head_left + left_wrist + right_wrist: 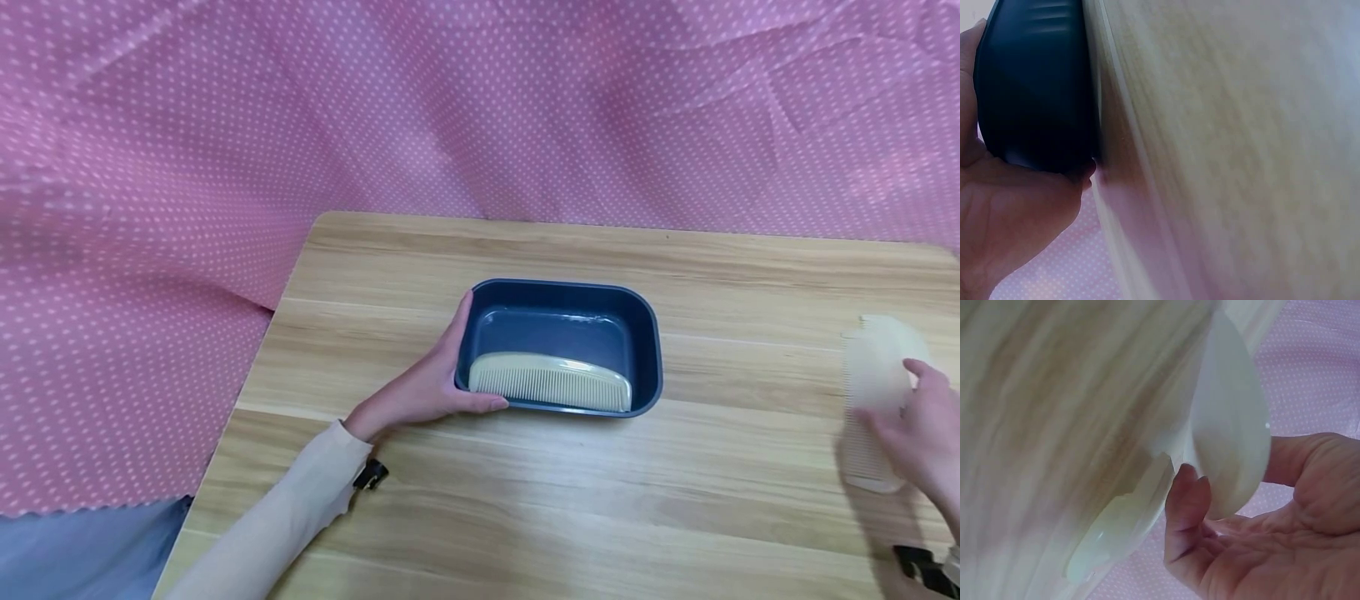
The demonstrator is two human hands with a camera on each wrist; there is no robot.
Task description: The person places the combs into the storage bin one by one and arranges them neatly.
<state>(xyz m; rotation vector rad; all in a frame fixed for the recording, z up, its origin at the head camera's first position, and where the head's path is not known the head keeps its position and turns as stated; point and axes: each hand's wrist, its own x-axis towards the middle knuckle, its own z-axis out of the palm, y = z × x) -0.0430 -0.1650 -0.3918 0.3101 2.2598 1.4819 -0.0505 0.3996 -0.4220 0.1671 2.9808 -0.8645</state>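
1. one pale comb (1232,403) sits in the right hand (926,429): a pinch, thumb to one face, fingertips to the other, gap no wider than the thin plate. blurred in the head view, so i lean on the right wrist feed.
2. held comb is over the right side of the wood-grain table (720,500), tilted up off it. a second comb (1119,531) lies just below; whether the two touch, i cannot tell.
3. handling, my guess: light, stiff, probably plastic; glossy, so a little slick. fine teeth look the likeliest part to snap. i would hold the smooth curved back near mid-length and spare the tooth row.
4. right hand pose: at the right edge of the head view, inner side facing the wrist camera; i see little of its forearm.
5. left hand (427,387) grips the left end of the dark blue tub (648,350), thumb along the near rim, fingers at the left side. i judge the tub rigid and light, apt to slide if let go.
6. left forearm slants in from the lower left, sleeve (277,512) pale.
7. third comb (551,379) lies inside the tub along its near wall, teeth toward me.
8. beyond the table: pink dotted cloth (465,117).
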